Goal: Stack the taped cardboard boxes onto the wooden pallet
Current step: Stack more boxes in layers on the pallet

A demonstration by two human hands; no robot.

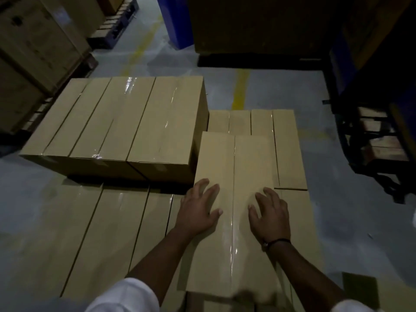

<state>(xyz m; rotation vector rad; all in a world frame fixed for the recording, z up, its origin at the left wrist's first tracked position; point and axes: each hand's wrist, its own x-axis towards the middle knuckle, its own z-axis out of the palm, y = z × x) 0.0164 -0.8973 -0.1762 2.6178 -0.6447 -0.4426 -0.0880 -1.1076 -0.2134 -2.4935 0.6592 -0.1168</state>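
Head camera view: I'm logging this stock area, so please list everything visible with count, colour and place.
Top box: one, tan, taped, front right, under both hands.
Raised boxes: several, tan, taped, left rear block.
Low boxes: several, tan, bottom layer front left, more behind the Top box.
Wooden crates: at least two, pale brown, far left.
Big crate: one, dark brown, rear centre.
Post: one, blue, rear.
Floor lines: two, yellow, on the grey floor.
Wristband: one, black, right wrist.
Sleeves: two, white, bottom edge.
Left hand: one, flat on the Top box.
Right hand: one, flat on the Top box.
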